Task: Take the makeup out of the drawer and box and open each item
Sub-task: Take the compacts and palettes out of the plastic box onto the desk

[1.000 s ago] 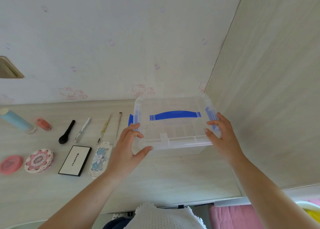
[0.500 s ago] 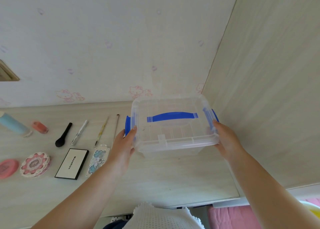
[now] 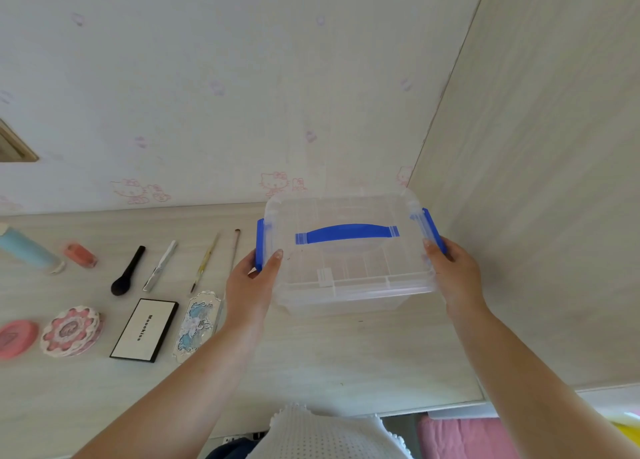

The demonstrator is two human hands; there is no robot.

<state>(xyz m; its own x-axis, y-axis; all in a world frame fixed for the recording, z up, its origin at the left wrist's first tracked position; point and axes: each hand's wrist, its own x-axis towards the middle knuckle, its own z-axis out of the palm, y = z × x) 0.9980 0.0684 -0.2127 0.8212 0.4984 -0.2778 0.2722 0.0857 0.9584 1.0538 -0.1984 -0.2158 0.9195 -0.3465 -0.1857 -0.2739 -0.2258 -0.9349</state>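
Note:
A clear plastic box (image 3: 349,278) with a blue handle and blue side latches sits at the right end of the desk, lid on, looking empty inside. My left hand (image 3: 254,280) grips its left side at the latch. My right hand (image 3: 457,271) grips its right side at the other latch. Makeup lies in rows to the left: a black-and-white palette (image 3: 143,330), a blue ornate compact (image 3: 197,323), a pink flower compact (image 3: 71,330), a pink round compact (image 3: 17,337), a black brush (image 3: 127,275), a silver tool (image 3: 160,266), two thin brushes (image 3: 205,262), a coral bottle (image 3: 80,256), a light-blue tube (image 3: 29,250).
A wood-grain cabinet side (image 3: 536,181) rises directly right of the box. The wallpapered wall (image 3: 207,94) stands behind the desk. The desk's front edge (image 3: 415,408) runs below my arms, with pink fabric (image 3: 460,438) beneath it.
Both hands shifted from hovering over the box's front corners to clasping its two sides at the blue latches. The box has hardly moved.

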